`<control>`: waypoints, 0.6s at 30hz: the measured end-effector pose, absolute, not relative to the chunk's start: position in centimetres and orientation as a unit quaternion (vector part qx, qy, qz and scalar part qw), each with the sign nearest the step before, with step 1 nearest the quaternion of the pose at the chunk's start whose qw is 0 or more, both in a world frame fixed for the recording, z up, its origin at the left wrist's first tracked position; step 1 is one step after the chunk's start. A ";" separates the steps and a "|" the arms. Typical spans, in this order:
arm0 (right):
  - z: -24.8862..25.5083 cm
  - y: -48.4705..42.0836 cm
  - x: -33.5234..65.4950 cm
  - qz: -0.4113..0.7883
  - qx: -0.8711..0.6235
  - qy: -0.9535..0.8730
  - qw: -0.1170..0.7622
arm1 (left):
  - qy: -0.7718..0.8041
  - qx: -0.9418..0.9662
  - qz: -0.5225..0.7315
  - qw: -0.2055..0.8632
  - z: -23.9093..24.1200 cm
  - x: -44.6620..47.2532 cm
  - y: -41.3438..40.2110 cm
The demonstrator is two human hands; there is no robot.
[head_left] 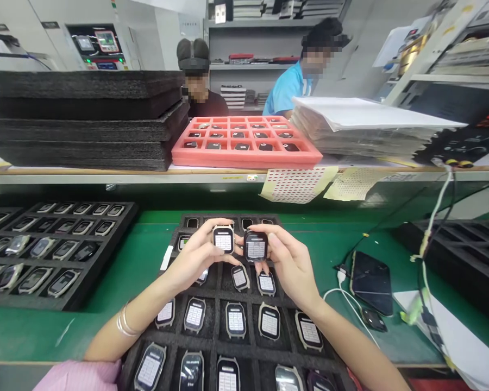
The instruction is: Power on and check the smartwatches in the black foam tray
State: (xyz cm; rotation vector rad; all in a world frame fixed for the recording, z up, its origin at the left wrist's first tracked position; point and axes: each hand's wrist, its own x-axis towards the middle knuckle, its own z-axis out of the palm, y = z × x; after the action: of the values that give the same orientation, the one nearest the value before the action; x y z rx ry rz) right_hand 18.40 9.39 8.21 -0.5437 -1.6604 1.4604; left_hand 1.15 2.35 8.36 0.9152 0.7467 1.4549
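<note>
Left fingers (208, 251) pinch a pale-framed watch (223, 240), right fingers (275, 244) a black watch (255, 246).

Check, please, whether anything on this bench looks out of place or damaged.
Nothing looks spilled or plainly damaged. In the central black foam tray, the nearest row's second watch from the left looks odd: its screen is mostly dark with some text, while both neighbouring watches show white grids. I cannot tell if this is a fault.
</note>
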 end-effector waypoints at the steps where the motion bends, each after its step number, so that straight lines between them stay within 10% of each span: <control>1: 8.1 9.3 18.5 0.588 -0.210 -0.663 0.413 | 0.328 0.394 0.627 0.586 8.3 1.2 2.4; 18: 9.0 7.5 19.0 0.570 -0.232 -0.672 0.412 | 0.316 0.412 0.617 0.592 8.7 1.5 1.3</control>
State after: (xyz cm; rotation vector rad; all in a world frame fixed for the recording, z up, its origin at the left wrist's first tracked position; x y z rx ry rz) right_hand 19.04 7.50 9.03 -0.5840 -1.6909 1.4349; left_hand 1.46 1.30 8.66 0.9586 0.7347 1.4346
